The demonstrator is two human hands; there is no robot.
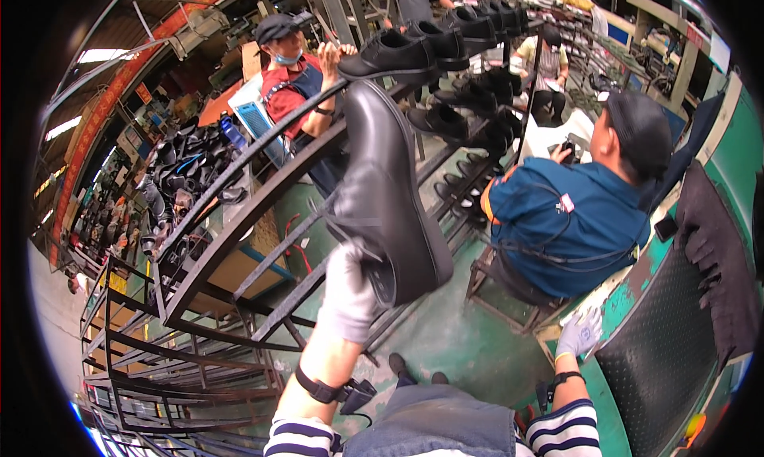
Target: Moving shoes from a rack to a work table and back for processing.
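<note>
A black leather lace-up shoe (pixel 380 163) is held up before me, toe pointing away and its sole edge to the right. My left hand (pixel 348 290), in a white glove, is closed on it at the opening, near the laces; part of the fingers is hidden by the shoe. The shoe is over the dark metal rack (pixel 231 246). My right hand (pixel 579 331), in a pale glove, holds nothing. Its fingers are spread by the edge of a green worktable (pixel 617 310).
More black shoes (pixel 390 55) stand along the rack's upper rails. A person in a blue shirt (pixel 565 218) sits close on the right; another in red (pixel 290 99) stands beyond the rack. Black perforated sheeting (pixel 660 346) lies on the worktable. Shoes are piled (pixel 179 178) far left.
</note>
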